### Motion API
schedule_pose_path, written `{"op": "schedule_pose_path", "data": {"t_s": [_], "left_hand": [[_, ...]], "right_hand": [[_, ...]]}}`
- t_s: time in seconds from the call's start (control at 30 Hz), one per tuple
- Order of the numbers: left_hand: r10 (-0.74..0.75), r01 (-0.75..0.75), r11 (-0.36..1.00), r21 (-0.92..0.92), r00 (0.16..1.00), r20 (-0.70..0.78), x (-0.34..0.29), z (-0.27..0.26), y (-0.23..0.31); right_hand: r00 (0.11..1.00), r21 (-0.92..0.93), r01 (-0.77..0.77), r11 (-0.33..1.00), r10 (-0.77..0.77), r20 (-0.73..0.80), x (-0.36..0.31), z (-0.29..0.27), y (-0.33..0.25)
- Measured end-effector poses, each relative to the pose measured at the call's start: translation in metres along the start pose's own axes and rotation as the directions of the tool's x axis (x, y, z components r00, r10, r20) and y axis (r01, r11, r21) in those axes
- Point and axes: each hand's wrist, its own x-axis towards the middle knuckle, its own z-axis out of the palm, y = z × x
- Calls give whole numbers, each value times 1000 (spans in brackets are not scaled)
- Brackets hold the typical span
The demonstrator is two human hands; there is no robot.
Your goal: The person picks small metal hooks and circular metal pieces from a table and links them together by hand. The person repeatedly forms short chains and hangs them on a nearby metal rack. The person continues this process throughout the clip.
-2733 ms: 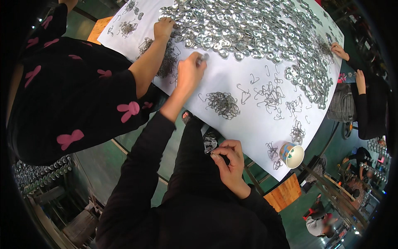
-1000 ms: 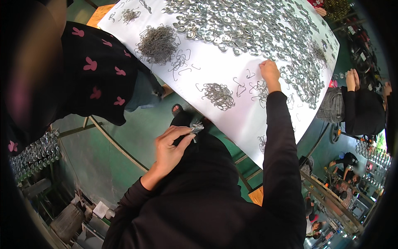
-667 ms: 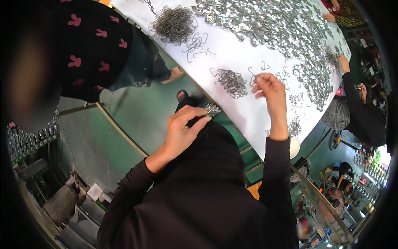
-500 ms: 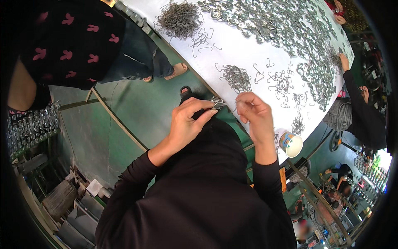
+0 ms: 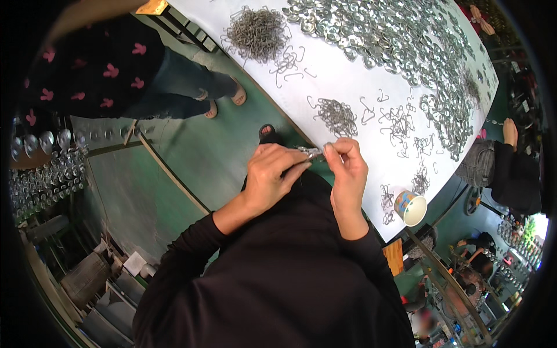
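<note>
My left hand (image 5: 270,177) is closed in a pinch on a few shiny metal discs (image 5: 312,152), held just off the near edge of the white table (image 5: 290,95). My right hand (image 5: 348,174) meets them from the other side, thumb and forefinger pressed together on what looks like a thin wire hook at the discs' edge; the fingertips hide most of it. Just beyond my hands lies a small heap of wire hooks (image 5: 336,118). More hooks (image 5: 397,122) are scattered to its right.
A large heap of hooks (image 5: 255,33) and a wide spread of metal discs (image 5: 377,35) cover the far table. A paper cup (image 5: 411,209) stands at the right corner. One person (image 5: 104,64) stands at left, another (image 5: 516,168) at right. Strung discs (image 5: 49,180) hang at left.
My right hand has moved left and down, bringing its fingertips to the discs in my left hand. The person at right has drawn an arm back from the table; the person at left has shifted.
</note>
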Motion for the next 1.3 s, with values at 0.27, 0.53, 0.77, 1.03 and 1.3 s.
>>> {"op": "schedule_pose_path", "data": {"t_s": [0.27, 0.53, 0.77, 1.03, 1.3], "left_hand": [[2, 0, 999, -49, 1000, 31, 11, 4, -9], [56, -53, 997, -48, 996, 64, 22, 7, -14], [166, -160, 983, -86, 984, 69, 57, 3, -46], [197, -165, 906, 390, 979, -43, 198, 65, -158], [59, -150, 830, 537, 981, 182, 245, 97, -196]], "right_hand": [[996, -4, 51, 999, -51, -73, 2, 9, 4], [993, 96, 101, 990, -95, -69, 7, 11, 0], [996, 111, 84, 990, -82, -24, 4, 7, -12], [998, 141, 53, 989, -49, -29, -2, 7, -19], [993, 140, 91, 986, -80, -85, -4, 6, -18]]}}
